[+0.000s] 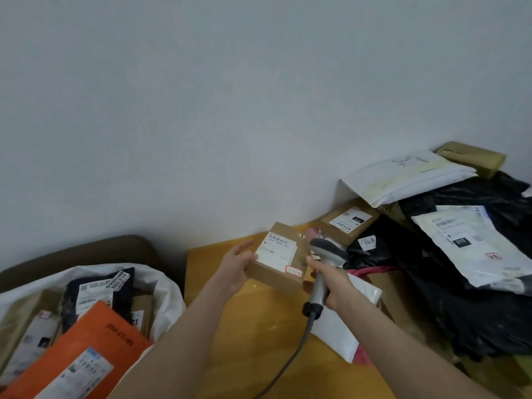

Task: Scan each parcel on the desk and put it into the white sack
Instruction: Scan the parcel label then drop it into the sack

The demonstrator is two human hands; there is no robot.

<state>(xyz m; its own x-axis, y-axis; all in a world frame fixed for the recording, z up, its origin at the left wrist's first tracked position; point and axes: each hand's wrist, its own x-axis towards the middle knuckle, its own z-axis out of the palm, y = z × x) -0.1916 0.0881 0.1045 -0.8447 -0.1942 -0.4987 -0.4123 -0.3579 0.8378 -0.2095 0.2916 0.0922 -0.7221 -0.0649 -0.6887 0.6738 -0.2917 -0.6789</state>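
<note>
Scanning step: left grip (236, 266) holds the box (276, 272) over the desk (244, 341), label (277, 250) up; right grip (331, 285), clasping the scanner (328, 251) just right of it, should aim squarely at the barcode; sack (168, 295) waits left of both

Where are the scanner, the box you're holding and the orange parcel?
scanner (328, 249), head view, its grey head.
box (277, 253), head view, its white label.
orange parcel (95, 338), head view, its orange front.

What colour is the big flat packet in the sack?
The packet is orange, clearest in the head view.
</note>
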